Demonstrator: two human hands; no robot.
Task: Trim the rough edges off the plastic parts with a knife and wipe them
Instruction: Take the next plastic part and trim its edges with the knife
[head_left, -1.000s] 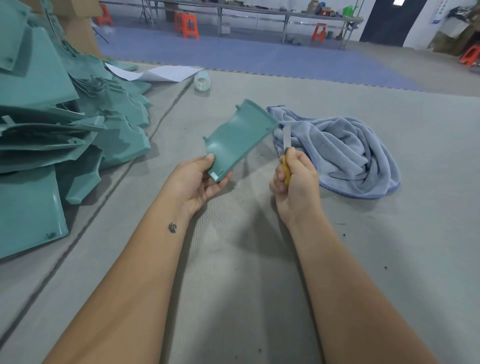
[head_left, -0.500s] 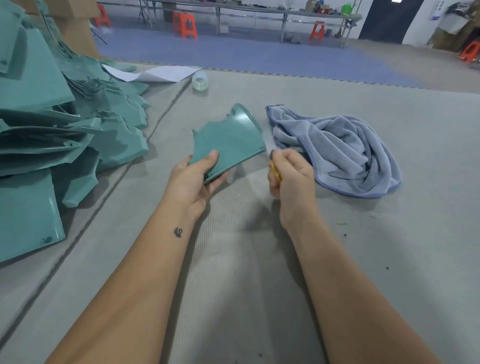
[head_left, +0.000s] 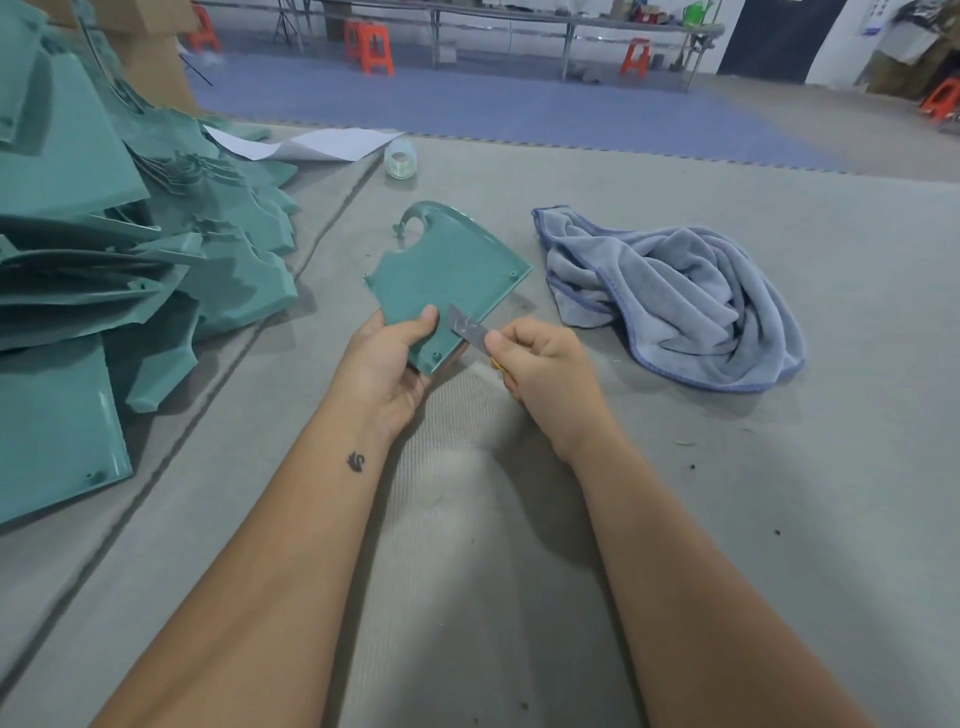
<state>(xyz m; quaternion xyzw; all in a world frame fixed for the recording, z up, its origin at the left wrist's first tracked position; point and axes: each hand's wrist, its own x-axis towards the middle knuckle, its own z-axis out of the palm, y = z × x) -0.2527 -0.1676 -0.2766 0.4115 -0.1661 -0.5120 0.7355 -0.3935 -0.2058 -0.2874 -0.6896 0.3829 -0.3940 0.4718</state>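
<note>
Nearby, towel (head_left: 670, 301), stacked parts (head_left: 93, 249).

Left hand (head_left: 387, 358) gripping a teal plastic part (head_left: 447, 275), right hand (head_left: 545, 364) holding a knife (head_left: 467, 330) blade against its edge, grey-blue towel (head_left: 675, 301) beside, teal parts pile (head_left: 104, 249) at left

The right hand (head_left: 545, 364) is covering nearly all of the knife (head_left: 467, 327) handle. At the frame's left edge the pile of green parts (head_left: 104, 249) is being cut off. Items on the far bench (head_left: 519, 18) are showing too small to identify.
</note>
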